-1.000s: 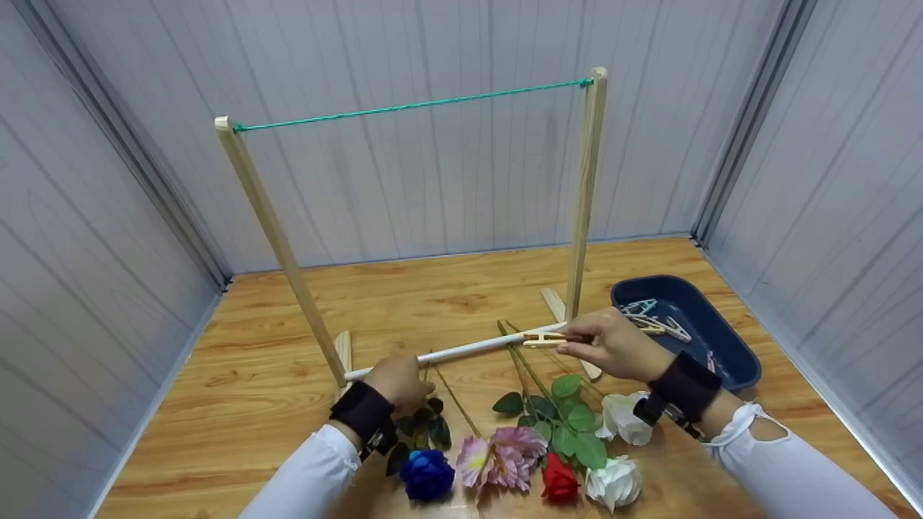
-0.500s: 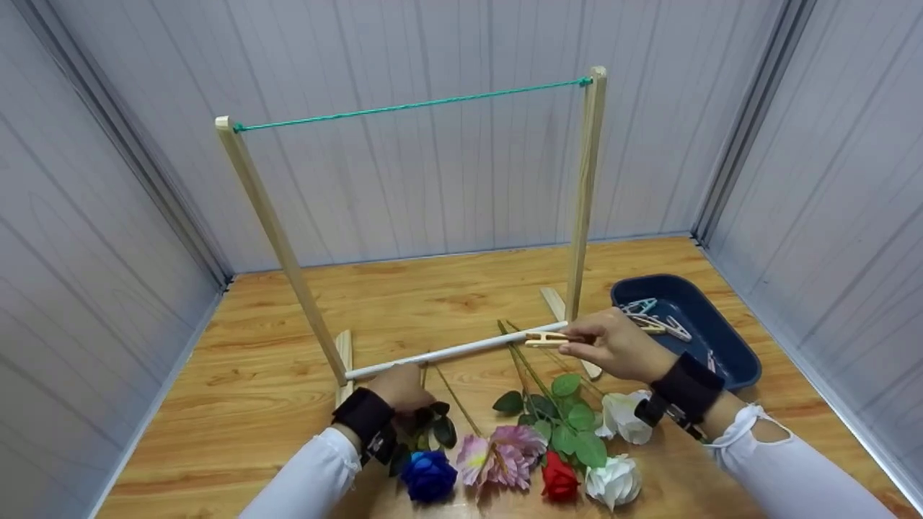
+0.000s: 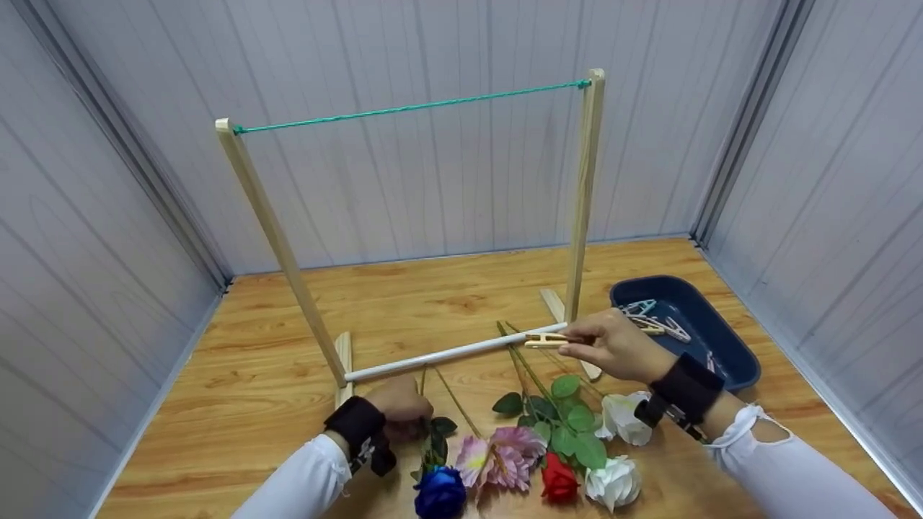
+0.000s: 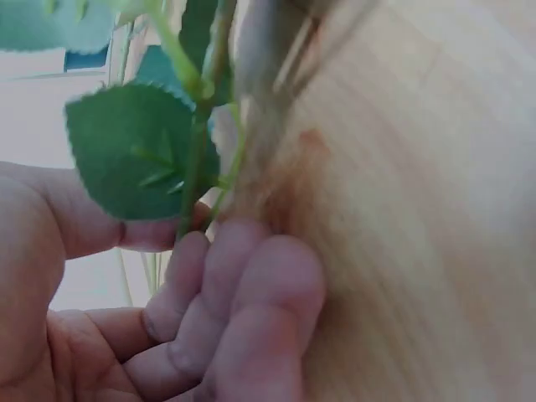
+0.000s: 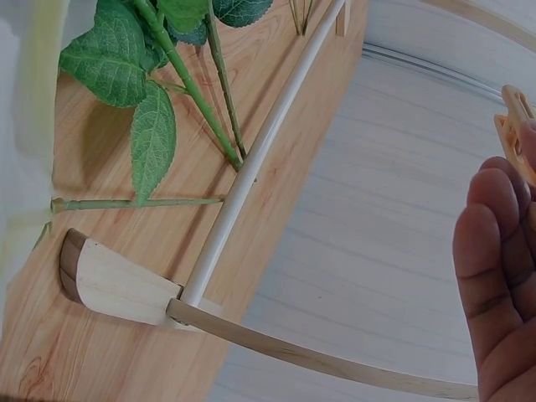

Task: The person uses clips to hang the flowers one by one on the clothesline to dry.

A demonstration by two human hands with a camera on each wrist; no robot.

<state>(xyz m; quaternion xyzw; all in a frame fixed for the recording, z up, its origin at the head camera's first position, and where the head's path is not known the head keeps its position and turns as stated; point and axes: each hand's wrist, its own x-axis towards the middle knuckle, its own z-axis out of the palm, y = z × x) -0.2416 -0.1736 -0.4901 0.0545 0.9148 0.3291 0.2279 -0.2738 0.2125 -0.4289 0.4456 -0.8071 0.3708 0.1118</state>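
Note:
Near the front left foot of the rack, my left hand pinches the stem of a blue rose between thumb and curled fingers. Green leaves stand just above the grip in the left wrist view. The blue rose's bloom points toward me, low over the wooden surface. On the other side, my right hand holds a pale yellow clothespin by its handle end, in front of the rack's white rod. In the right wrist view the clothespin shows at the right edge.
A pink flower, a red rose and white roses lie in front, stems toward the rod. A green string spans two wooden posts. At right, a dark blue basin holds several clothespins.
My left hand has drawn back slightly toward me with the blue rose, whose bloom has shifted nearer and a little right. The right hand keeps still with the clothespin.

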